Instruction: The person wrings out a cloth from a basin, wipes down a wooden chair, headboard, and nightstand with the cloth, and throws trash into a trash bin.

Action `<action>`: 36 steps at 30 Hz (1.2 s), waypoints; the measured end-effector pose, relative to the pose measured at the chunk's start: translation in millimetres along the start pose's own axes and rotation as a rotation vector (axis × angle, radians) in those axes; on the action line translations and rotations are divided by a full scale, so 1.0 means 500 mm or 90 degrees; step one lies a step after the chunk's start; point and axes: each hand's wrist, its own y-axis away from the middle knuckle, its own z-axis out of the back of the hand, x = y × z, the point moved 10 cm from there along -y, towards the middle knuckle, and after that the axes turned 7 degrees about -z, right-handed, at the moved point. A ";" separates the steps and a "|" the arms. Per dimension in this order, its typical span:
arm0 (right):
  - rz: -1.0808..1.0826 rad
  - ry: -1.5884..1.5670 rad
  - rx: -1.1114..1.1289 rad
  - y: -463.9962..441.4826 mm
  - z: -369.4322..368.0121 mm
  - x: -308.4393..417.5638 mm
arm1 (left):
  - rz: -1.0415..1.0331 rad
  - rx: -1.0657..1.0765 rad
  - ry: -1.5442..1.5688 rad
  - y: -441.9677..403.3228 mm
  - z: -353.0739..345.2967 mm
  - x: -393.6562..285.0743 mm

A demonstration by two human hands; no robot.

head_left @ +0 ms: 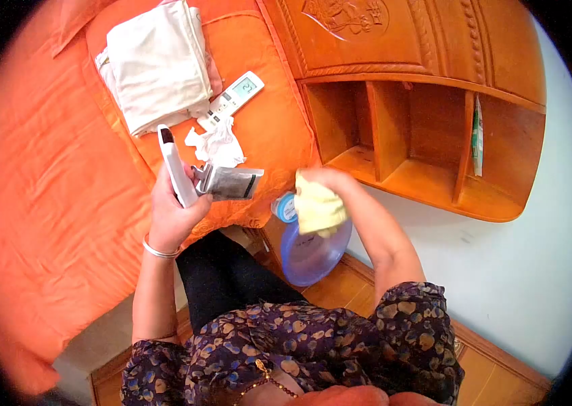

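My left hand, with a white bangle at the wrist, is wrapped round a white handheld device with a dark end. By its thumb is a clip on a small grey-silver packet; whether the hand also grips these I cannot tell. My right hand holds a folded yellow cloth above a translucent blue basin. Part of the fingers is hidden by the cloth. A round container with a blue lid is just left of the cloth. Crumpled white tissue lies on the orange bed beyond the left hand.
Folded white fabric and a white remote control lie on the orange bed. A wooden headboard unit with open compartments stands at the upper right, a green and white packet upright inside. A pale wall is at the right.
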 end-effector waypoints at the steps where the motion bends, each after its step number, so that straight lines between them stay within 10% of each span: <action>1: -0.023 -0.008 0.023 0.014 -0.012 -0.018 | 0.002 0.001 -0.005 0.003 0.005 -0.002; 6: 0.110 0.222 -0.152 0.159 0.034 0.083 | 0.032 0.015 0.006 0.007 0.008 0.012; 8: 0.418 0.295 -0.510 0.233 0.127 0.169 | 0.036 0.011 -0.004 0.001 0.001 0.016; 11: 0.451 0.453 -0.856 0.309 0.135 0.252 | 0.051 0.017 0.012 -0.001 -0.024 0.040; 15: 0.247 0.453 -0.795 0.136 0.182 0.271 | 0.060 0.054 -0.071 0.003 -0.058 0.059; 18: 0.037 0.176 -0.431 0.025 0.245 0.275 | 0.060 0.058 -0.099 0.012 -0.063 0.087; 24: 0.395 0.221 -0.807 0.071 0.348 0.411 | 0.043 0.070 -0.103 0.010 -0.082 0.116; 29: 0.233 0.445 -0.578 0.104 0.184 0.400 | 0.058 0.059 -0.058 0.016 -0.099 0.129; 31: 0.662 0.487 -0.993 0.115 0.144 0.366 | 0.028 0.064 -0.055 0.021 -0.119 0.130; 33: 0.613 0.506 -1.014 0.168 0.125 0.375 | 0.011 0.077 -0.056 0.022 -0.132 0.117; 36: 0.314 0.189 -0.583 0.106 0.206 0.324 | 0.018 0.087 -0.074 0.026 -0.125 0.108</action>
